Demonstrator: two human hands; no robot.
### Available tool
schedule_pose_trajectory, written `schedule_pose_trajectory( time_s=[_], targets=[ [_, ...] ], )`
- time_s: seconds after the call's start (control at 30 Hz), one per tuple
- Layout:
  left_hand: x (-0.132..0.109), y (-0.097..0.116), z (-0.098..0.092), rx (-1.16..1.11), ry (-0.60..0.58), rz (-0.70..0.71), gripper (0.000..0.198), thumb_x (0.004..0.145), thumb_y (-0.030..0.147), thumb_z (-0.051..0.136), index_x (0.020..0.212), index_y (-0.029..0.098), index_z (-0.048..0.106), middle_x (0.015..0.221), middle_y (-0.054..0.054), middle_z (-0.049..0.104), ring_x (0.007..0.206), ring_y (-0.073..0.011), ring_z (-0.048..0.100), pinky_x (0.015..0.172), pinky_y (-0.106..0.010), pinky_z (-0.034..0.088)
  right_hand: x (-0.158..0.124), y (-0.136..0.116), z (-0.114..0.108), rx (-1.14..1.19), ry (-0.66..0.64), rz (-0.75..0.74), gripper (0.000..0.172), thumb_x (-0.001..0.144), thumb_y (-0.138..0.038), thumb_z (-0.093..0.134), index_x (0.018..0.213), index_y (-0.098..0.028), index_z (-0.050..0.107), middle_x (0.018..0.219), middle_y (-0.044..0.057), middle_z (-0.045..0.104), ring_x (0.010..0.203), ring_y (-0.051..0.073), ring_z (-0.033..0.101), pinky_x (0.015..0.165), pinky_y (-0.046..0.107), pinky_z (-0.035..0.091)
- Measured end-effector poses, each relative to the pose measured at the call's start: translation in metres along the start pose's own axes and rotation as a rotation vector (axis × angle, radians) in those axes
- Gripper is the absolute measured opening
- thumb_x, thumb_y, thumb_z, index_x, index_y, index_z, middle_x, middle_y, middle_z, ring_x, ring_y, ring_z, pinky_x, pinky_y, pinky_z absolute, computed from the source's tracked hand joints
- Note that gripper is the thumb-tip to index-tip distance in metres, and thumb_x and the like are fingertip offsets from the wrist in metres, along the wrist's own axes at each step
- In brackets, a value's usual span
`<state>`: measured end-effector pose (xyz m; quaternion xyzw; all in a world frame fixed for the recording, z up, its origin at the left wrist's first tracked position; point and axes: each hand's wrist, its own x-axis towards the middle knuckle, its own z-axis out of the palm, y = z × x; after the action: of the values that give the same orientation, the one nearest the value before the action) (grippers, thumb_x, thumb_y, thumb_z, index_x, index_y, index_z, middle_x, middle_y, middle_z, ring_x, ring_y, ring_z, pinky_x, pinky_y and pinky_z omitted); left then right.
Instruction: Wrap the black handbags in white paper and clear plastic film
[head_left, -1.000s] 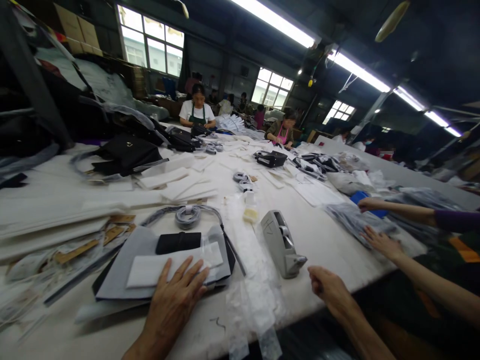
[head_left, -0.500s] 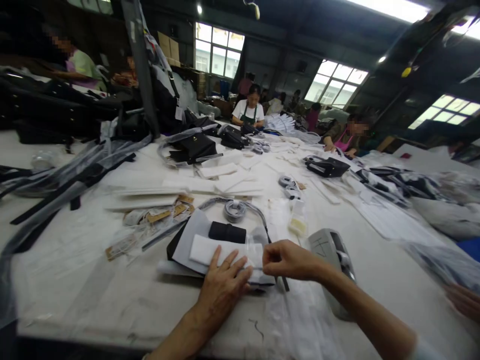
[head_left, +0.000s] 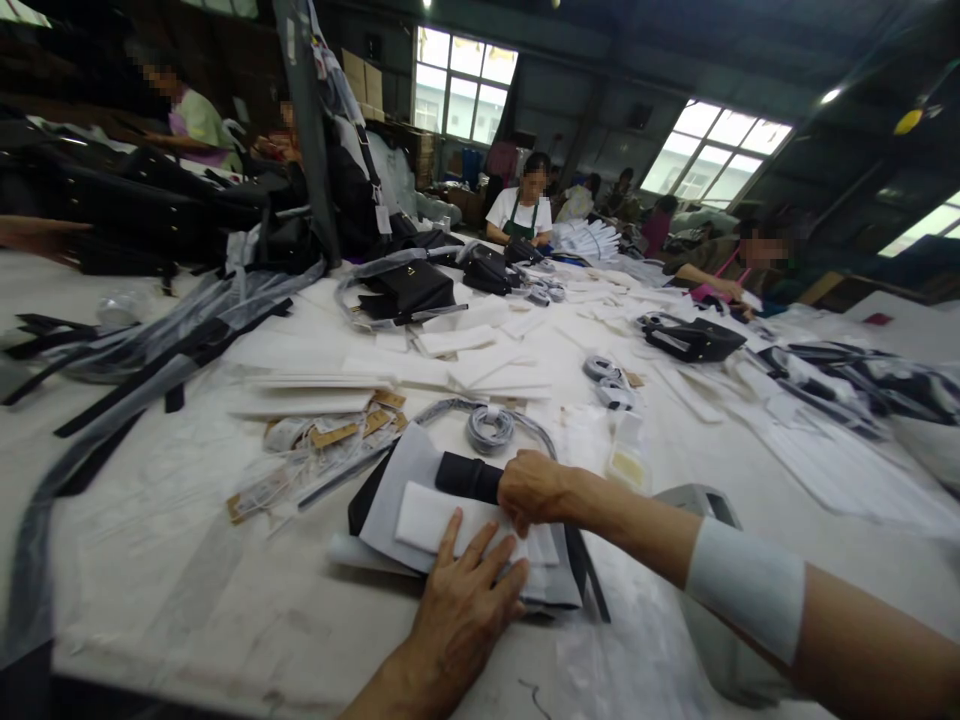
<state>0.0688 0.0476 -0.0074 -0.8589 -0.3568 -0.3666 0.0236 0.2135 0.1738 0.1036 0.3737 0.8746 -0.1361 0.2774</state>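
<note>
My left hand [head_left: 474,605] lies with spread fingers on a white foam strip [head_left: 420,518], pressing it onto a pale sheet [head_left: 390,480] over a black bag [head_left: 367,497]. The curled fingers of my right hand [head_left: 531,490] rest at the strip's right part, next to the end of a black roll [head_left: 461,474]. What those fingers hold, if anything, is hidden. Behind the roll sits a coiled, plastic-wrapped strap [head_left: 490,430]. The bag's wrapped handle [head_left: 442,404] arches around that coil.
A grey tape dispenser [head_left: 709,500] stands to the right, partly behind my right forearm. White foam sheets [head_left: 315,395] and brown tags [head_left: 337,437] lie to the left. Black wrapped straps [head_left: 142,385] cover the table's left side. Black bags [head_left: 694,338] and co-workers [head_left: 521,205] are farther back.
My right hand has moved from the foam strip's right end up and left, to beside the black roll. My left hand stays flat on the strip. The camera view has shifted slightly.
</note>
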Motion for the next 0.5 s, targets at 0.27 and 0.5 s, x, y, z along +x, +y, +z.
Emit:
schedule_pose_trajectory(
  time_s=[0.27, 0.5],
  targets=[
    [0.001, 0.000, 0.002, 0.024, 0.024, 0.013, 0.027, 0.089, 0.044, 0.068, 0.112, 0.029, 0.064, 0.118, 0.003, 0.070, 0.118, -0.0226, 0.059, 0.122, -0.054, 0.003, -0.012, 0.068, 0.017, 0.486, 0.283, 0.179, 0.084, 0.051, -0.046, 0.092, 0.126, -0.021, 0.064, 0.127, 0.014, 0.063, 0.108, 0.034, 0.063, 0.090, 0.041, 0.050],
    [0.001, 0.000, 0.001, 0.034, -0.030, 0.020, 0.028, 0.091, 0.044, 0.065, 0.115, 0.030, 0.064, 0.121, 0.000, 0.069, 0.120, -0.0242, 0.058, 0.121, -0.059, 0.006, -0.016, 0.060, 0.054, 0.611, 0.461, 0.212, 0.075, 0.051, -0.037, 0.093, 0.119, -0.016, 0.069, 0.117, 0.014, 0.069, 0.106, 0.031, 0.065, 0.093, 0.042, 0.051]
  ],
)
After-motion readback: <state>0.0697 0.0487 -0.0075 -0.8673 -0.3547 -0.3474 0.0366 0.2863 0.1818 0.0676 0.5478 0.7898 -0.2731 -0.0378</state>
